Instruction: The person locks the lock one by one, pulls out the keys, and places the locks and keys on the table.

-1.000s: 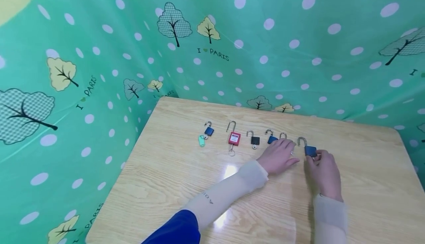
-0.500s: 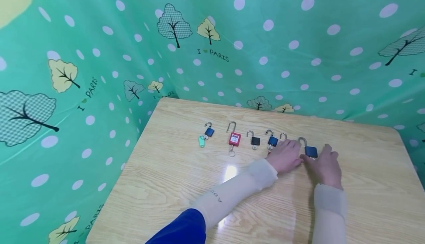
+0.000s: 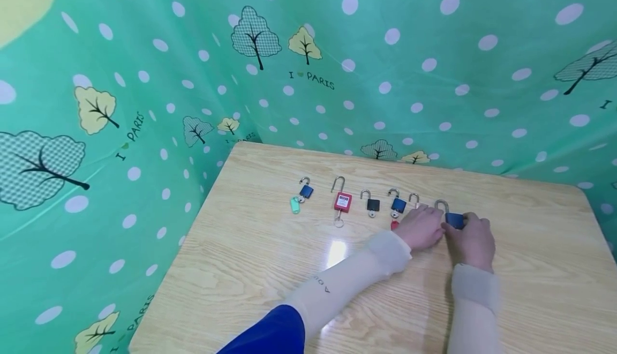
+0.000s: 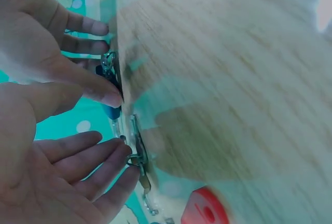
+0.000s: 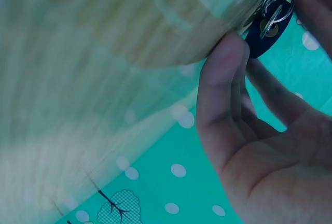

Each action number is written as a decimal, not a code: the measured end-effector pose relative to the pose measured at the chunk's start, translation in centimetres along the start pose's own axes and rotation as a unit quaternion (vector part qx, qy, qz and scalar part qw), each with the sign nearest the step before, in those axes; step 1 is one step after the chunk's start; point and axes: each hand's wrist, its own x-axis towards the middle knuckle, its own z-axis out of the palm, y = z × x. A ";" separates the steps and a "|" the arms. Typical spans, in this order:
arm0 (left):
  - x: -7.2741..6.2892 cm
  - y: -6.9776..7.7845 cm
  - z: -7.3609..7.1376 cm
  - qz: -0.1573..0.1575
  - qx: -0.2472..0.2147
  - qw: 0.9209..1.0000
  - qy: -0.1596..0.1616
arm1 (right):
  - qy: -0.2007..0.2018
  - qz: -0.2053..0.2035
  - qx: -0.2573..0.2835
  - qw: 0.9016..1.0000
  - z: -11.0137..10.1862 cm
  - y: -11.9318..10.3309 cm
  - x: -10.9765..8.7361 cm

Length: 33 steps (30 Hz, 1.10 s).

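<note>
Right hand (image 3: pixel 472 241) narrow, thumb and fingers pinching the big blue padlock (image 3: pixel 455 220), last in the row along the bench (image 3: pixel 231 257); its shackle stands open, pointing to the back. Left hand (image 3: pixel 419 227) loose, thumb apart, fingers at the key ring (image 4: pixel 136 159) of the neighbouring lock (image 3: pixel 413 198), mostly covered; cannot tell if they touch it. Leftward of that: dark-blue padlock (image 3: pixel 398 205) with red tag (image 3: pixel 394 225), black padlock (image 3: pixel 373 205), red padlock (image 3: pixel 343 202), small blue padlock (image 3: pixel 306 191) with green tag (image 3: pixel 295 205). All shackles open. Dotted green cloth (image 3: pixel 308 102) behind.
</note>
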 end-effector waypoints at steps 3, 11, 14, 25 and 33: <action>-0.1 0.2 0.1 -0.002 -0.001 1.000 -0.005 | 0.010 0.014 0.023 1.000 0.0 -0.3 0.1; -0.3 0.5 -0.5 -0.021 -0.012 1.000 -0.011 | 0.016 0.053 0.074 0.996 -0.7 -0.2 0.0; -0.4 0.4 -0.6 -0.031 -0.020 0.999 -0.004 | 0.007 0.069 0.104 0.992 -0.8 0.0 -0.6; -1.1 0.3 -1.9 -0.098 -0.131 0.984 0.077 | 0.054 0.095 0.163 0.981 -1.1 -0.6 -3.9; -2.2 -0.5 -2.8 -0.117 -0.222 0.959 0.129 | 0.109 0.040 0.169 0.979 0.1 -2.5 -5.3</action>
